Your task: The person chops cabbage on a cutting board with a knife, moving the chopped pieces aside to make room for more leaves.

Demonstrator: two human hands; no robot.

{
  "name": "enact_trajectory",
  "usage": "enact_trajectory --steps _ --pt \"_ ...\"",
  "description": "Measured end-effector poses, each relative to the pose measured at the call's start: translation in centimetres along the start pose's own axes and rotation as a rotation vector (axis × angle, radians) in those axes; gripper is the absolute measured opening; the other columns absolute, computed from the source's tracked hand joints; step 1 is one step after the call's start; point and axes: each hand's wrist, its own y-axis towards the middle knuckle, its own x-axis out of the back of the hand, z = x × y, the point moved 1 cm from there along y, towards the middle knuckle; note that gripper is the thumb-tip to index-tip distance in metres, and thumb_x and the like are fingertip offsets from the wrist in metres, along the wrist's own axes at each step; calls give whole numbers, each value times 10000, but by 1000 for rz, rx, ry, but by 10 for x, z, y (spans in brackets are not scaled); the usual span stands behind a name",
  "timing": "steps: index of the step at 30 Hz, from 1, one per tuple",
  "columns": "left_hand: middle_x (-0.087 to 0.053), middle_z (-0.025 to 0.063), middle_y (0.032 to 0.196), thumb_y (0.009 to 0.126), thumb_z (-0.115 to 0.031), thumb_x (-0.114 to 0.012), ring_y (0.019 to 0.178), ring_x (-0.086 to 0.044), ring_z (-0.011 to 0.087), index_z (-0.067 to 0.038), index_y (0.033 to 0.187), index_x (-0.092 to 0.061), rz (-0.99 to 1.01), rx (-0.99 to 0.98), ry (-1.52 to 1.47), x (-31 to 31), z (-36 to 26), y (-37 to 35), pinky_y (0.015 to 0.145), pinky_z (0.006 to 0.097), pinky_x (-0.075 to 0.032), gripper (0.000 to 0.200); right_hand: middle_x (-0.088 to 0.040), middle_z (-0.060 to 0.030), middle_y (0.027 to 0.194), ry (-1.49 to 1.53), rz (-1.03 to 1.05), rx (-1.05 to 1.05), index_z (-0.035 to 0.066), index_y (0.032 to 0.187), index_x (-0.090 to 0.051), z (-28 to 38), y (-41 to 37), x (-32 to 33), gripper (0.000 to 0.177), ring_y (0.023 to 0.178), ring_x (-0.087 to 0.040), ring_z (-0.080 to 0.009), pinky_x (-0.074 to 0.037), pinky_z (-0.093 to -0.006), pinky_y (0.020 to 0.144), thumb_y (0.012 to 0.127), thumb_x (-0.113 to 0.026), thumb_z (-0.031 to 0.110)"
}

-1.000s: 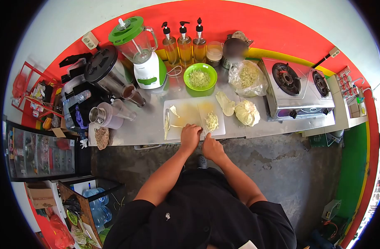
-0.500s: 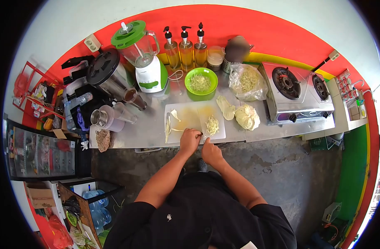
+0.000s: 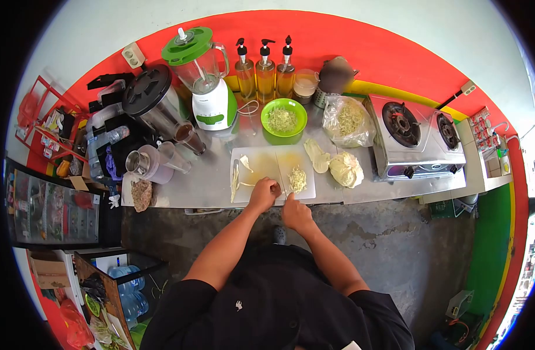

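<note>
My left hand [image 3: 264,194] is closed at the front edge of the white cutting board [image 3: 254,158], its fingers bent over something too small to name. Just right of it, my right hand [image 3: 296,212] is wrapped round a knife, whose blade [image 3: 282,175] points away from me across the board. Shredded cabbage [image 3: 297,179] lies in a small heap right of the blade. Pale leaf strips [image 3: 235,182] rest at the board's left side. Beyond the board's right corner are a loose cabbage leaf [image 3: 317,155] and a cabbage head [image 3: 346,170].
Behind the board stands a green bowl [image 3: 283,121] of shreds, with a plastic bag [image 3: 349,121] of shreds to its right. A blender [image 3: 209,99], pump bottles [image 3: 265,74] and a gas stove [image 3: 416,137] line the counter. Cups [image 3: 174,157] stand left.
The view has shifted slightly. My left hand has moved a little left, away from the blade. My right hand stays closed in nearly the same place.
</note>
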Motion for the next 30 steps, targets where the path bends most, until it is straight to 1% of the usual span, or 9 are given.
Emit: enact_trajectory --steps 2,5,11,17,19,20,22,28,30 --pt "-596 130 793 708 -31 -788 783 -622 283 -21 794 -682 65 33 -75 1 3 2 721 391 -507 138 -689 -309 923 -11 7 7 -41 1102 -438 1 0 0 324 874 -697 -471 -555 -557 786 951 -504 238" --pt "-581 116 777 733 -32 -765 729 -613 259 -8 804 -674 55 25 -97 0 3 1 677 362 -493 119 -692 -304 909 -13 -24 9 -36 1094 -444 3 -2 -7 327 876 -699 -466 -557 -551 782 947 -517 246" --pt "-579 121 781 718 -3 -775 736 -609 260 -6 817 -673 63 -13 -59 3 -1 1 684 366 -493 142 -694 -297 908 -71 -16 18 -47 1141 -440 2 -2 8 367 873 -705 -452 -563 -536 777 939 -532 245" --pt "-579 131 784 745 -34 -764 739 -604 270 -7 819 -674 14 -43 -64 -3 5 -2 686 363 -488 120 -696 -290 917 -80 -14 8 -61 1159 -443 -2 -4 -5 366 875 -706 -446 -567 -522 766 933 -521 217" --pt "-581 133 790 737 -25 -763 755 -610 278 -13 814 -673 15 -37 -64 0 -1 -4 694 379 -494 119 -718 -239 890 -118 -68 67 -68 1208 -462 -2 -2 1 384 834 -728 -397 -587 -487 738 908 -525 162" --pt "-583 136 795 729 -15 -761 771 -616 287 -18 809 -671 18 -33 -62 2 -4 -4 701 395 -500 121 -718 -239 890 -118 -69 72 -68 1208 -462 -2 -4 3 384 834 -728 -397 -587 -487 738 908 -525 162" --pt "-585 137 807 735 -16 -762 777 -617 289 -17 816 -674 22 -28 -50 3 -3 -3 712 388 -506 120 -695 -293 925 -47 13 34 -69 1173 -434 2 -8 8 373 872 -707 -446 -567 -526 770 924 -519 195" --pt "-589 146 845 766 -34 -752 814 -614 299 -5 842 -679 12 -45 -90 2 -4 -6 745 385 -505 109 -697 -293 931 -73 -11 28 -46 1095 -453 4 -7 2 304 867 -706 -451 -566 -524 779 920 -520 193" --pt "-590 148 852 775 -48 -751 817 -608 301 0 846 -679 15 -47 -104 3 -4 -7 745 390 -496 112 -704 -278 945 -82 6 25 -46 1127 -460 10 -11 12 315 886 -714 -425 -572 -503 787 911 -531 172"
